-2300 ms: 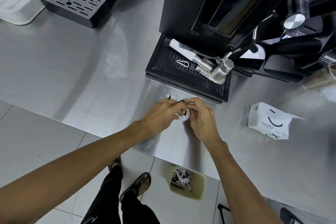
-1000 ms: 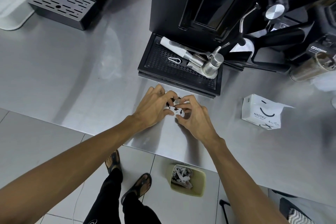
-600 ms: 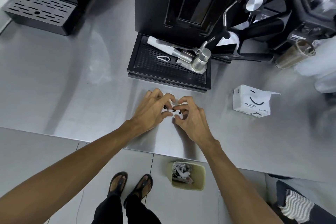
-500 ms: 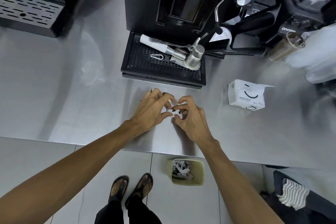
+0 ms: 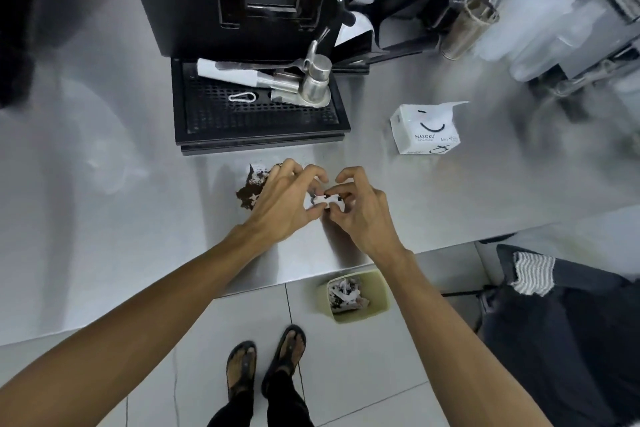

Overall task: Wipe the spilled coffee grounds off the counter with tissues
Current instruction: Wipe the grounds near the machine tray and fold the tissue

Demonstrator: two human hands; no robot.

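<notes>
Pinching one crumpled tissue (image 5: 322, 200), left hand (image 5: 287, 204) and right hand (image 5: 360, 215) meet beside coffee grounds (image 5: 250, 190); tissue pack (image 5: 426, 130) reads NASOKU.

a steel counter (image 5: 104, 218) carries a black coffee machine (image 5: 259, 121), a white tissue pack (image 5: 427, 130) near it, and dark spilled grounds (image 5: 250, 191) just in front.

Hidden, cropped, blurred
Tissue (image 5: 323, 201) mostly buried between left hand (image 5: 287, 198) and right hand (image 5: 360, 215); left one covers part of the coffee grounds (image 5: 251, 189). Upper right I read as blur; coffee machine (image 5: 194, 10) cropped at top.
</notes>
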